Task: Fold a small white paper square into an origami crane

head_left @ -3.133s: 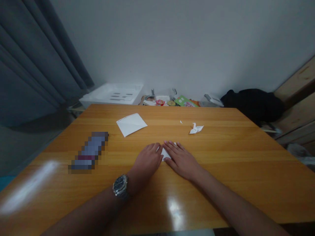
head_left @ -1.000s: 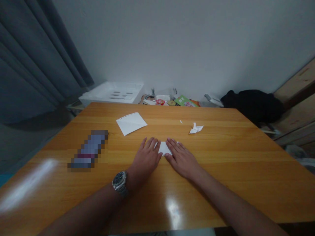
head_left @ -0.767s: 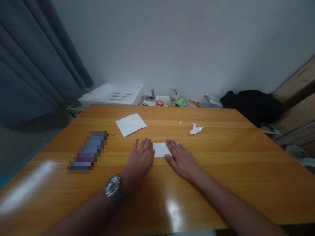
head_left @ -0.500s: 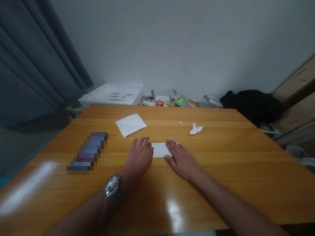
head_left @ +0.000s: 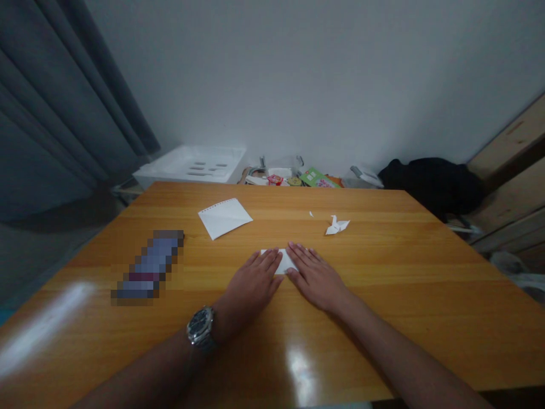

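Note:
A small folded white paper [head_left: 286,263] lies on the wooden table [head_left: 383,267] in front of me. My left hand [head_left: 253,283], with a wristwatch on its wrist, lies flat with fingers stretched over the paper's left part. My right hand [head_left: 315,275] lies flat on the paper's right part, fingers extended. Both hands press down on it and cover most of it.
A loose white notebook sheet [head_left: 224,217] lies at the table's back left, a small folded paper figure [head_left: 337,225] at the back right with a tiny scrap [head_left: 311,214] beside it. A pixelated object [head_left: 147,264] sits left. Beyond the table: a white tray [head_left: 191,165], clutter, a black bundle [head_left: 430,179].
My left hand slid off to the left along the paper, then came back right and now covers its left part again. My right hand stayed in place.

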The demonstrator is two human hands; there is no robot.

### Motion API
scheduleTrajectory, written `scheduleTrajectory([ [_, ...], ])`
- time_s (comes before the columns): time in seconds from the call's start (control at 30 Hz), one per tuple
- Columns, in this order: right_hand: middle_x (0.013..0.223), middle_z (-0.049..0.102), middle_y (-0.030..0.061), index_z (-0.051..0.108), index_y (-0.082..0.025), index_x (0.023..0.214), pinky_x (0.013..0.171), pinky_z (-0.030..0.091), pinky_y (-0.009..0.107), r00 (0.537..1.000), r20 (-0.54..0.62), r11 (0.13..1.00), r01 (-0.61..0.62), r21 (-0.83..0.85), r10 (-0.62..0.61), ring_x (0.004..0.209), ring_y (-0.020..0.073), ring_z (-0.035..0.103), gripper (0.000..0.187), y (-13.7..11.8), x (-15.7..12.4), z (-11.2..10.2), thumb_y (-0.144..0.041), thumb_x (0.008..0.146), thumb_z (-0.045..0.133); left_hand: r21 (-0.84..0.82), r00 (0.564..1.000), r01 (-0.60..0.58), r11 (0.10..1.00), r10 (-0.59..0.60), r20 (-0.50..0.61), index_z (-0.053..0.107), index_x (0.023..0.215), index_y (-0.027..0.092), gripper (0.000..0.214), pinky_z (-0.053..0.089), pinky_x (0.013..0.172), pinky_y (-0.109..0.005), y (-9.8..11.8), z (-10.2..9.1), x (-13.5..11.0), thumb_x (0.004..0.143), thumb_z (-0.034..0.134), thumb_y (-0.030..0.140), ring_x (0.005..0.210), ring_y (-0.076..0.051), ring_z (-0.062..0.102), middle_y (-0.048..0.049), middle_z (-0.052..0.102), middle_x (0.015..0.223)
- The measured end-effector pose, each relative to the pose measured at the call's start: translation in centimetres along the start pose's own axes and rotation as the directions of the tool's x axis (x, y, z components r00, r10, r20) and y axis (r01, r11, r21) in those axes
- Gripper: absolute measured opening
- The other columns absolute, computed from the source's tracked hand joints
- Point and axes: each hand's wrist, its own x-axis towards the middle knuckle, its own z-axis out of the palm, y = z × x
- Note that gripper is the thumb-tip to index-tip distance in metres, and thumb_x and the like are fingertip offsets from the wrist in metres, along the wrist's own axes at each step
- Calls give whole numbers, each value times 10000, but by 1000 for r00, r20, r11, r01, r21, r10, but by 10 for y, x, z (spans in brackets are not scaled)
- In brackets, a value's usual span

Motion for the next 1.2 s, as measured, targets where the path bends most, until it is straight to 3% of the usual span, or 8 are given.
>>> scheduleTrajectory([
  [0.17,1623,256,98,272,-149,1576,1231,221,472,995,-9,995,-99,-25,99,1508,217,246,645,21,-5,-7,-516,1048,219,-13,1000,4,1000,-4,-7,436,1459,95,502,349,1173,-467,0,1,-1,1022,433,341,1385,-276,470,-181,461,1515],
  [0.5,1622,273,104,274,-171,1578,1220,240,476,997,-18,997,-74,-22,73,1505,232,258,649,30,-8,-6,-533,1042,231,-52,998,-24,998,21,-56,396,1473,73,523,306,1199,-459,-9,5,-2,1045,375,372,1425,-264,413,-190,454,1518],
  [0.67,1598,334,135,406,-134,1521,1203,279,488,998,-13,998,-64,-31,63,1482,257,318,615,27,-5,-15,-498,1041,281,-67,994,31,997,-38,-106,462,1435,90,496,336,1177,-501,-12,8,1,1036,404,379,1405,-301,429,-199,467,1500],
  [0.83,1570,397,133,534,-173,1438,1194,294,506,995,-18,995,101,28,-100,1458,266,364,511,20,-5,-23,-437,1032,372,-88,994,67,994,-74,-82,512,1403,137,454,335,1173,-515,-18,8,3,1034,422,384,1384,-293,453,-171,502,1475],
  [1.0,1541,449,116,598,-207,1379,1181,329,490,966,-24,960,259,110,-258,1430,271,413,476,12,-7,-29,-467,1000,473,-73,989,100,992,-107,-100,532,1400,169,467,278,1190,-554,-24,4,5,1015,463,424,1430,-312,390,-174,428,1535],
  [1.2,1533,469,93,620,-210,1350,1188,332,438,949,-14,939,313,139,-314,1424,236,423,442,9,-8,-28,-444,988,517,-99,1000,24,995,-26,-16,431,1489,195,556,248,1206,-539,-27,0,5,1007,463,470,1448,-287,372,-145,415,1554],
])
